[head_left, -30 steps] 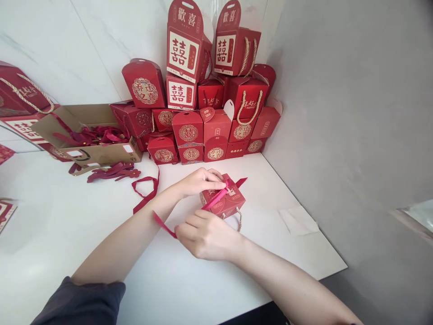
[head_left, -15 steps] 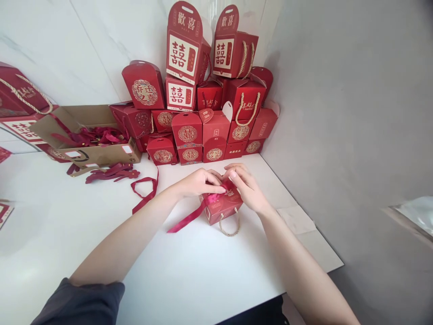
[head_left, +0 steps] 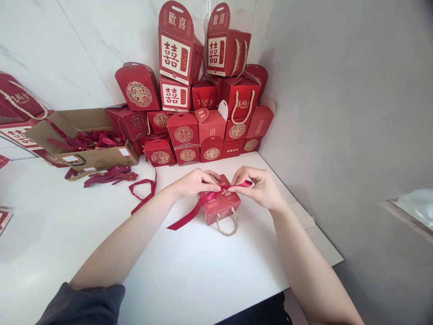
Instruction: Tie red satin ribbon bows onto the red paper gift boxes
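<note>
A small red gift box [head_left: 221, 210] with a rope handle [head_left: 227, 232] sits on the white table. A dark pink ribbon [head_left: 189, 216] lies over its top, one tail trailing left onto the tabletop. My left hand [head_left: 199, 182] is closed at the box's top left, thumb and fingers pinching the ribbon near its middle. On the other side, my right hand [head_left: 255, 185] pinches the ribbon too, and a short end of it sticks out between the fingers. What lies under the left fingers is partly hidden.
Several red gift boxes [head_left: 182, 134] are stacked against the wall. A cardboard box [head_left: 101, 158] holding ribbons stands at the left. Loose ribbons [head_left: 113, 176] lie before it, and a ribbon strand [head_left: 146, 192] is nearer me. A grey wall [head_left: 338, 113] rises on the right.
My right hand has moved right and drawn a ribbon end out to the right, uncovering more of the box top. The left hand stays nearly in place.
</note>
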Motion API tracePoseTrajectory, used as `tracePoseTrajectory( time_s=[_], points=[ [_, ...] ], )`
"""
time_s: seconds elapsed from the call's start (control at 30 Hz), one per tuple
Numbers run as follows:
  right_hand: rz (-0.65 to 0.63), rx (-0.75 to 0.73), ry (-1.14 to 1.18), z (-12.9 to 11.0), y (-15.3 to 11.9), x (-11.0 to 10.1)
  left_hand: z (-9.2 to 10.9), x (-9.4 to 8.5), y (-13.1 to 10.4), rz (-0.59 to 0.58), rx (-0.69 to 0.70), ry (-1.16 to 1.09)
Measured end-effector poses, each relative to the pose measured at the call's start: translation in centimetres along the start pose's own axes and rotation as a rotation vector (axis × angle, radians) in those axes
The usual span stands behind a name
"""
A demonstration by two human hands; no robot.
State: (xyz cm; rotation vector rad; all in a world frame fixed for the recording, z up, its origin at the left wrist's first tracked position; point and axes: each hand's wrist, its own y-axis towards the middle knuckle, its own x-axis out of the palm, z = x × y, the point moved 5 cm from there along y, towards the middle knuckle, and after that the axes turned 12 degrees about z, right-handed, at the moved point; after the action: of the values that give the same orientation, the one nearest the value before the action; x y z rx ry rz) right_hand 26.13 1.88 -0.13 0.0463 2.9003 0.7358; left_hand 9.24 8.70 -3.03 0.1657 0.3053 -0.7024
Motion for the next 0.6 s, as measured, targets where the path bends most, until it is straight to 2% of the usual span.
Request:
tracePoseTrajectory(
  time_s=[0.1,0.17,0.37,0.43,0.57,0.6],
  points=[
    [-0.189,-0.095,-0.103,-1.2,-0.7,1.1,-0.1,0.0,0.1,0.009,0.002,-0.035],
    [-0.268,-0.148,-0.184,-1.4,-1.1,1.7,-0.1,0.0,0.1,0.007,0.009,-0.032],
    [-0.36,-0.111,-0.24,-1.5,-1.2,1.9,0.5,0.2,-0.2,-0.01,0.049,0.054],
    [-0.334,-0.054,-0.197,-1.2,-0.9,1.7,1.1,0.1,-0.3,-0.007,0.091,0.101],
    [-0.09,-0.009,-0.127,0.2,0.0,1.5,3.4,0.2,-1.1,-0.011,0.214,0.265],
    [-0.067,-0.012,-0.111,0.6,0.1,1.7,4.1,0.3,-1.4,-0.007,0.255,0.346]
  ],
)
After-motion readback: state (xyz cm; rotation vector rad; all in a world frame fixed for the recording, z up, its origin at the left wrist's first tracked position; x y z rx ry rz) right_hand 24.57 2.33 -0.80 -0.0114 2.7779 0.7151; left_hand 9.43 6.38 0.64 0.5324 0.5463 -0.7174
